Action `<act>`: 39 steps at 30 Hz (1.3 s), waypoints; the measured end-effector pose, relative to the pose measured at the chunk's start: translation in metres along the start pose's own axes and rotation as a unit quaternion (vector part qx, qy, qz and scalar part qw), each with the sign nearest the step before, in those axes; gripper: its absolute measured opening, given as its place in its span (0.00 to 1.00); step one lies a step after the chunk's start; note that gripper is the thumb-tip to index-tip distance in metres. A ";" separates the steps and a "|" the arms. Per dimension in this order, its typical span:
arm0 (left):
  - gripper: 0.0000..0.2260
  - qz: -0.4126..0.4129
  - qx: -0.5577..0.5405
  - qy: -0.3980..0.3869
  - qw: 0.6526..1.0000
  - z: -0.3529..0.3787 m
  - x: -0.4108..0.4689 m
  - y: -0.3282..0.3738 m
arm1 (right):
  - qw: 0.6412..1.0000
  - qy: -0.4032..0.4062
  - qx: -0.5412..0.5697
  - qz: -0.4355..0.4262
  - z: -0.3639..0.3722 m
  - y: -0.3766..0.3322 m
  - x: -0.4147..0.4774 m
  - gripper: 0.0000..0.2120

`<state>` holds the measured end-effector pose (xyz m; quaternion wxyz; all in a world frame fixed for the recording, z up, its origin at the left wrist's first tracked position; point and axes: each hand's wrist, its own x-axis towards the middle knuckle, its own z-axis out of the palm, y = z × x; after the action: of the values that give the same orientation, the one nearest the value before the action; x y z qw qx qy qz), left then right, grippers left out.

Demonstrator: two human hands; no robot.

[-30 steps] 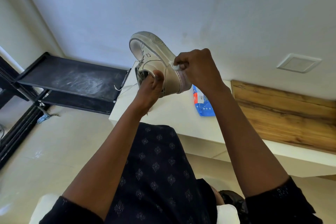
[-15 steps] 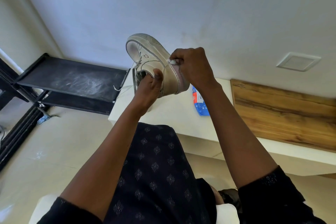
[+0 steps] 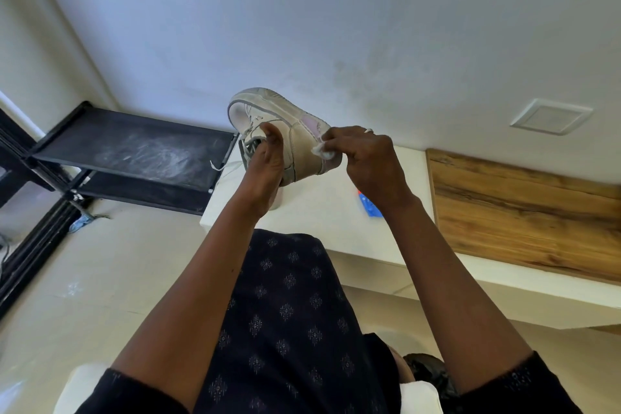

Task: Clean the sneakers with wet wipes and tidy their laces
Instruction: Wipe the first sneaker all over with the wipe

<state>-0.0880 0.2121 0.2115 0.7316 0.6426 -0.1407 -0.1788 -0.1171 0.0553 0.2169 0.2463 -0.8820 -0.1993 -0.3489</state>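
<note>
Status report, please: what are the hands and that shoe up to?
Left hand grips sneaker near its opening, held above table. Right hand pinches wet wipe at heel side. Blue pack on table, nothing blocking.

- Pale plastered wall (image 3: 235, 27) with white square wall plate (image 3: 551, 116).
- Dusty black metal two-tier shelf rack (image 3: 134, 151).
- White tabletop (image 3: 336, 228) beside brown wood-grain panel (image 3: 521, 212).
- Cream tiled floor (image 3: 84, 279).
</note>
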 end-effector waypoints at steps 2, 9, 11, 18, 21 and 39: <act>0.28 0.000 0.004 0.005 1.000 -0.001 0.000 -0.003 | 1.000 -0.007 0.005 -0.001 0.001 0.005 -0.001 0.16; 0.40 0.043 0.122 0.034 0.991 0.002 0.001 -0.015 | 0.993 -0.076 0.015 0.088 0.014 0.024 0.027 0.05; 0.41 0.034 0.114 0.034 0.992 0.003 0.001 -0.016 | 0.990 -0.088 0.017 0.111 0.018 0.029 0.034 0.07; 0.30 -0.025 -0.049 0.035 0.998 0.006 -0.002 -0.005 | 0.992 -0.080 0.051 0.080 0.009 0.013 0.025 0.12; 0.34 -0.032 -0.100 0.056 0.993 0.000 0.002 -0.004 | 0.999 -0.025 0.029 0.023 0.002 0.000 0.013 0.16; 0.33 -0.051 -0.177 0.127 0.975 0.003 -0.001 -0.010 | 0.972 -0.147 -0.110 0.147 0.044 -0.009 0.051 0.14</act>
<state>-0.0915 0.2084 0.2016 0.8355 0.5268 0.0205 -0.1551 -0.0645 0.0963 0.2281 0.1648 -0.9648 -0.0620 -0.1953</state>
